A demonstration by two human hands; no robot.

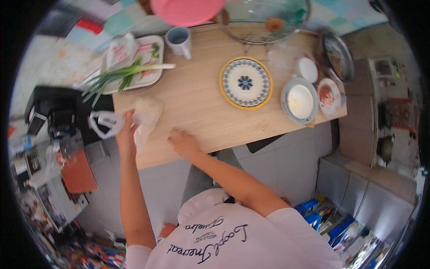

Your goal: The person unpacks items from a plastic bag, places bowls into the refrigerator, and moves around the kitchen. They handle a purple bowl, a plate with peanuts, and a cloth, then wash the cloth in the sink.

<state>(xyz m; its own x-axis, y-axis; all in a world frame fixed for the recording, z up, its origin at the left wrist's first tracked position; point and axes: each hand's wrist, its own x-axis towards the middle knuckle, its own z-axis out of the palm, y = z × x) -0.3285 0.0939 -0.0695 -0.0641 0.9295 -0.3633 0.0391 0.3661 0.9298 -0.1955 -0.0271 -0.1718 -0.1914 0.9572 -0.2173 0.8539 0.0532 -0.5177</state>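
My left hand [127, 129] grips a thin white plastic bag [147, 116] near its handles, at the left end of the wooden table [195, 101]. The bag rests on the tabletop with something pale inside that I cannot make out. A short way to the right, my right hand [184, 143] is over the table's front edge area, fingers apart and holding nothing. Beyond the bag is a white tray [160, 50] with green onions [129, 71] lying across it. A patterned plate [245, 83] with a yellow rim lies right of the middle.
A mug [179, 42] stands at the back. A glass lid [248, 20] and a pink basin [188, 10] are behind. At the right are a grey bowl [285, 101] with pale contents, a small dish [329, 97] with reddish bits, and a metal pan [337, 55].
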